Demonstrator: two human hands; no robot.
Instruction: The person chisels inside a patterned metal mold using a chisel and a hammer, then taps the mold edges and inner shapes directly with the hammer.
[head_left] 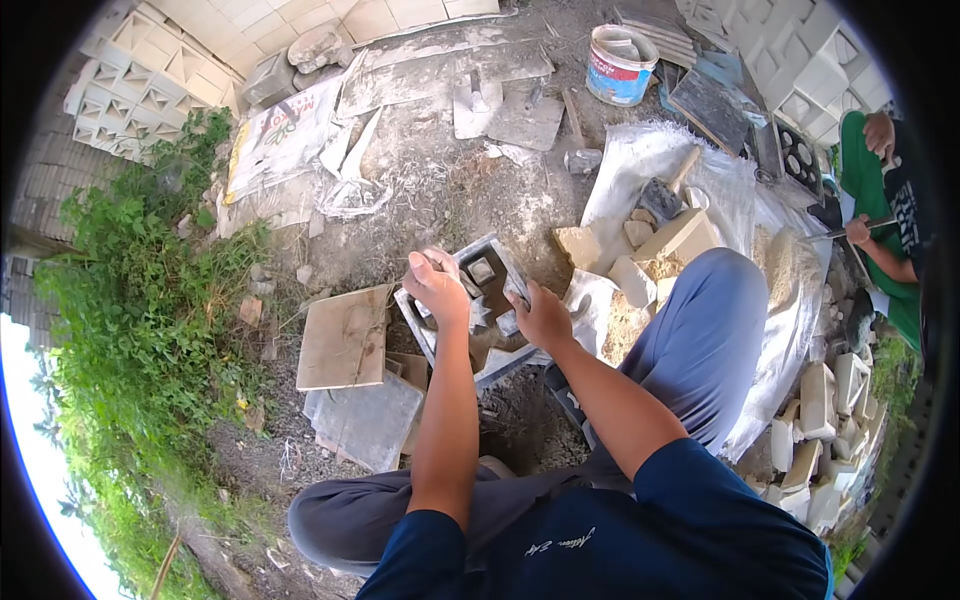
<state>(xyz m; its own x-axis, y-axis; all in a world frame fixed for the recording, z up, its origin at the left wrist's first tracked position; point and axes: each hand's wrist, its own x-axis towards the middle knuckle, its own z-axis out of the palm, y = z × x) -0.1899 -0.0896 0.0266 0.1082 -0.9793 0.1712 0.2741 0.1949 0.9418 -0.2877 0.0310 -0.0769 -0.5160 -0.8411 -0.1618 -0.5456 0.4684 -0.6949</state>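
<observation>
A square metal mould (492,250) with raised shapes inside lies tilted on the ground between my knees. My left hand (438,288) is over its left side, fingers curled in; what they hold, if anything, is hidden. On the right side of the mould, my right hand (543,318) grips the frame, its fingers bent over the rim. Just left of the mould rests a flat wooden board (343,338), on top of a grey slab (365,425).
Broken blocks (682,238) and sand lie on a white sack (735,185) at the right. A paint bucket (620,68) and trowels (478,98) are farther back. Another person (885,225) holds a tool at the far right. Green plants (150,300) grow at the left.
</observation>
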